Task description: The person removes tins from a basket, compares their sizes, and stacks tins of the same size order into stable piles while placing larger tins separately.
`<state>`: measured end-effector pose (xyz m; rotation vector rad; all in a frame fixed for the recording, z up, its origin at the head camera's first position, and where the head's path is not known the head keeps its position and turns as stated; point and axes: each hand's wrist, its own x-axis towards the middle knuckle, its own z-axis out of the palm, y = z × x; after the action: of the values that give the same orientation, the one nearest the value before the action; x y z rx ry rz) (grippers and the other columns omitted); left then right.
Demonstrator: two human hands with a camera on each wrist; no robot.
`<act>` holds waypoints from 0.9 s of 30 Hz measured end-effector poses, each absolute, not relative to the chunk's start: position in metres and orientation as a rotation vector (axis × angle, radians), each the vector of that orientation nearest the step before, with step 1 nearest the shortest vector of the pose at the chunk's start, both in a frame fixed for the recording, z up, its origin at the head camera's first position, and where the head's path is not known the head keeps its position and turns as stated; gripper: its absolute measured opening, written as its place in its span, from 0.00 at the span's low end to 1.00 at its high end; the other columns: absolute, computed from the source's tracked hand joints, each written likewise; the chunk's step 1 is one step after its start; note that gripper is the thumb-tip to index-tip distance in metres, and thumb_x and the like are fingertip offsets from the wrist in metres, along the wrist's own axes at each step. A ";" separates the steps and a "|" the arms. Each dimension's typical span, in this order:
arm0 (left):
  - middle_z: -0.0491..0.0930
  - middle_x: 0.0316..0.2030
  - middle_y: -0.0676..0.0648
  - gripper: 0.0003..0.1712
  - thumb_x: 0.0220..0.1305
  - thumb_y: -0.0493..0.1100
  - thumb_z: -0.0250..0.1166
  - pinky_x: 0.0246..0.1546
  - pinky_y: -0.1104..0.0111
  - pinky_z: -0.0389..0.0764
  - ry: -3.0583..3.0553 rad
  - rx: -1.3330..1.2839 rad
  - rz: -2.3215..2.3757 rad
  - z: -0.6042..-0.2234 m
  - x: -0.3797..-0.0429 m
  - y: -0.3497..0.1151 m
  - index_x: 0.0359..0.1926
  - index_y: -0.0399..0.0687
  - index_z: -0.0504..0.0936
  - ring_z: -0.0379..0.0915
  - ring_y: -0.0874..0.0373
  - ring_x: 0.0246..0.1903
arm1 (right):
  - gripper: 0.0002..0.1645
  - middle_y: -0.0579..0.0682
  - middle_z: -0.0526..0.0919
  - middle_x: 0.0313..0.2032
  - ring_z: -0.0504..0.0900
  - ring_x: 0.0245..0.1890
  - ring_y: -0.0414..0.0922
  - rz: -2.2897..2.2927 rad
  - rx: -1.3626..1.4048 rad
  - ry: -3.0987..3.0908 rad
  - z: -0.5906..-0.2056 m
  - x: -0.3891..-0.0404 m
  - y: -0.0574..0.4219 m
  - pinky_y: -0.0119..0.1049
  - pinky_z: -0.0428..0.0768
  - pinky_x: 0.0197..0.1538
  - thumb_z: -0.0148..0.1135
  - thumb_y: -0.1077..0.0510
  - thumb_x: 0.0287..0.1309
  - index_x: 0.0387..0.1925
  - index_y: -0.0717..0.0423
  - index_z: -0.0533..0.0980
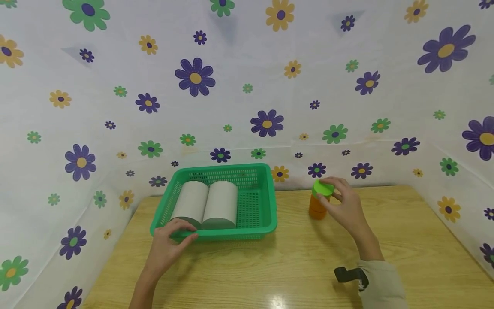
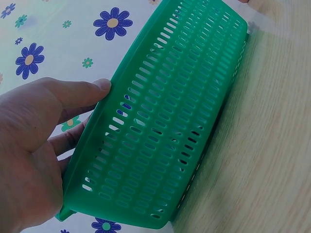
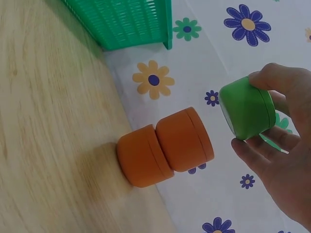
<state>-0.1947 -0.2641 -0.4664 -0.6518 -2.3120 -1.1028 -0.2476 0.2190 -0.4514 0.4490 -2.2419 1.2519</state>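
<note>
Pale wooden table beneath right hand; white cloth beyond it and rightward, printed with purple, yellow, green flowers.

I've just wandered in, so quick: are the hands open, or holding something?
Left hand: holding the basket by its rim.
Right hand: holding the green cup.

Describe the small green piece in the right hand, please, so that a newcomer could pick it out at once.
On the wooden table, start at the green basket and look right, to the right hand. That hand holds the small green piece just above two stacked orange pieces. Its lime colour sets it apart from the orange pieces and the darker green basket.
</note>
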 end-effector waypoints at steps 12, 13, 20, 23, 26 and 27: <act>0.84 0.35 0.58 0.11 0.52 0.32 0.79 0.50 0.61 0.60 -2.336 -0.624 -1.108 -0.466 -0.194 -0.263 0.35 0.47 0.87 0.81 0.62 0.39 | 0.22 0.64 0.77 0.58 0.77 0.59 0.64 1.230 0.421 -2.256 -0.466 -0.251 0.222 0.58 0.81 0.47 0.70 0.70 0.60 0.56 0.66 0.78; 0.84 0.35 0.57 0.11 0.52 0.32 0.79 0.50 0.59 0.59 -2.336 -0.622 -1.113 -0.466 -0.194 -0.263 0.35 0.47 0.87 0.81 0.62 0.39 | 0.22 0.64 0.77 0.58 0.77 0.59 0.64 1.229 0.418 -2.259 -0.466 -0.251 0.223 0.58 0.81 0.47 0.70 0.69 0.60 0.56 0.66 0.78; 0.84 0.35 0.58 0.10 0.53 0.32 0.79 0.50 0.71 0.66 -2.341 -0.624 -1.105 -0.466 -0.194 -0.263 0.35 0.46 0.87 0.82 0.61 0.38 | 0.21 0.65 0.76 0.58 0.76 0.59 0.65 1.229 0.403 -2.272 -0.470 -0.253 0.221 0.59 0.81 0.48 0.70 0.68 0.61 0.56 0.66 0.78; 0.85 0.35 0.57 0.10 0.54 0.32 0.79 0.49 0.75 0.70 -2.332 -0.637 -1.104 -0.465 -0.194 -0.263 0.35 0.46 0.87 0.83 0.60 0.37 | 0.21 0.65 0.76 0.58 0.76 0.59 0.65 1.221 0.403 -2.274 -0.472 -0.253 0.221 0.60 0.81 0.48 0.70 0.67 0.61 0.55 0.66 0.78; 0.85 0.35 0.57 0.10 0.54 0.32 0.79 0.48 0.76 0.71 -2.326 -0.646 -1.114 -0.466 -0.194 -0.263 0.36 0.46 0.87 0.83 0.59 0.38 | 0.21 0.64 0.76 0.58 0.77 0.58 0.65 1.217 0.403 -2.272 -0.474 -0.254 0.221 0.60 0.81 0.48 0.71 0.68 0.61 0.55 0.67 0.79; 0.85 0.36 0.57 0.11 0.54 0.32 0.79 0.48 0.77 0.72 -2.324 -0.646 -1.115 -0.466 -0.194 -0.263 0.36 0.47 0.87 0.83 0.59 0.38 | 0.21 0.64 0.76 0.58 0.77 0.58 0.64 1.217 0.404 -2.274 -0.474 -0.254 0.221 0.60 0.81 0.49 0.70 0.68 0.61 0.55 0.67 0.79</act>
<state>-0.1944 -0.2632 -0.4658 -0.6465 -2.3244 -1.1154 -0.2536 0.2209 -0.4737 0.4039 -2.2737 1.2168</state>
